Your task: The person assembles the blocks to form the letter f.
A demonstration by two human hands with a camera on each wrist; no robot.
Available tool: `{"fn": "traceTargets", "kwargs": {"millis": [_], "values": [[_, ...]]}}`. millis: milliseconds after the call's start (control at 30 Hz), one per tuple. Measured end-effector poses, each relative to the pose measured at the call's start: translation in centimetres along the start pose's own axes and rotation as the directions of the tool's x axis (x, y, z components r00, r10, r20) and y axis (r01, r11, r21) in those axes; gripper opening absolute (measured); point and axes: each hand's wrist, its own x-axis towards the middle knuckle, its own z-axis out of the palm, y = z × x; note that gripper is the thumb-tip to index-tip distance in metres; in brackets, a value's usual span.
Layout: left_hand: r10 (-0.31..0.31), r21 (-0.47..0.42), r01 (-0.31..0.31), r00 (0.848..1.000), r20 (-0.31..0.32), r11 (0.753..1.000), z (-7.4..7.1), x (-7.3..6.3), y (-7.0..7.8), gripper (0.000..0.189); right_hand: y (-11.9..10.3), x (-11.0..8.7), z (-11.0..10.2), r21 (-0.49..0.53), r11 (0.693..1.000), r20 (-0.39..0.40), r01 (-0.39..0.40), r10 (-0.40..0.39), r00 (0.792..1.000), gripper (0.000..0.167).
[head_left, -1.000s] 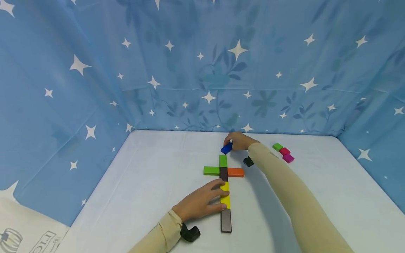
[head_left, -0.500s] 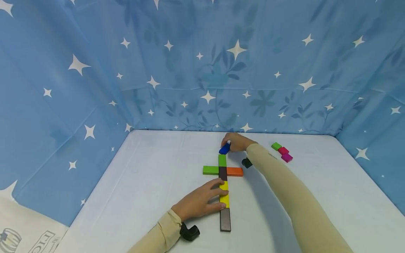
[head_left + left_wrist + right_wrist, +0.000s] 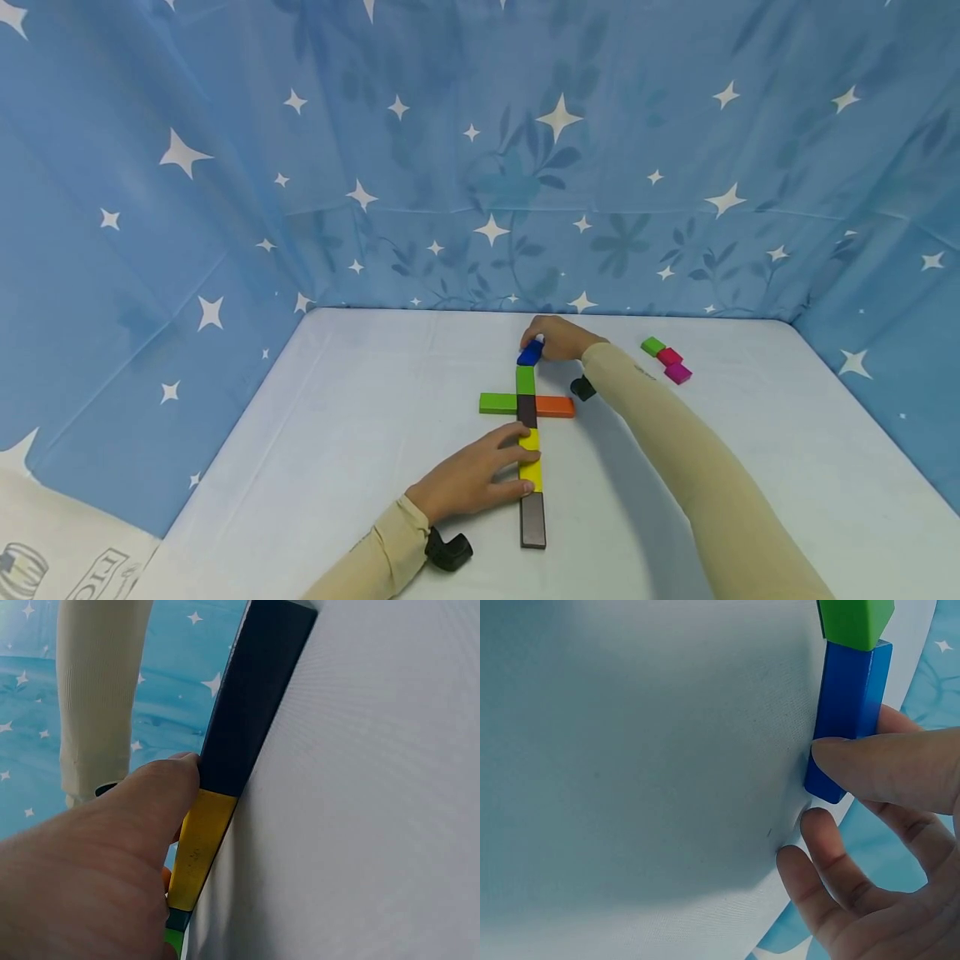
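At the back of the table, my right hand (image 3: 566,337) pinches a blue rectangular block (image 3: 529,353) between thumb and fingers. Its near end meets a light green block (image 3: 525,381) in the right wrist view, and it sits slightly angled there. The line continues toward me with a dark brown block (image 3: 527,411), a yellow section (image 3: 531,474) and a grey-brown block (image 3: 533,521). A green block (image 3: 498,403) and an orange block (image 3: 555,407) stick out sideways from the dark brown one. My left hand (image 3: 472,475) rests its spread fingers on the yellow section, partly covering it.
To the back right lie a small green block (image 3: 653,346), a red block (image 3: 670,357) and a magenta block (image 3: 678,372), touching corner to corner. A blue starred curtain (image 3: 420,208) rises behind the white table (image 3: 375,367). My right forearm crosses over the table's right half.
My right hand has brought the blue block slightly left and nearer, turning it more in line, up to the light green block's end. My left hand has stayed on the yellow section.
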Motion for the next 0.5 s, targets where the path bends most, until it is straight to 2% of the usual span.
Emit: {"fn": "traceTargets", "kwargs": {"millis": [500], "values": [[-0.019,-0.003,0.019,1.0,0.004,1.0,-0.07,0.05,0.27,0.046,-0.24,-0.15,0.19,-0.003,1.0,-0.019,0.014,-0.015,1.0,0.051]]}}
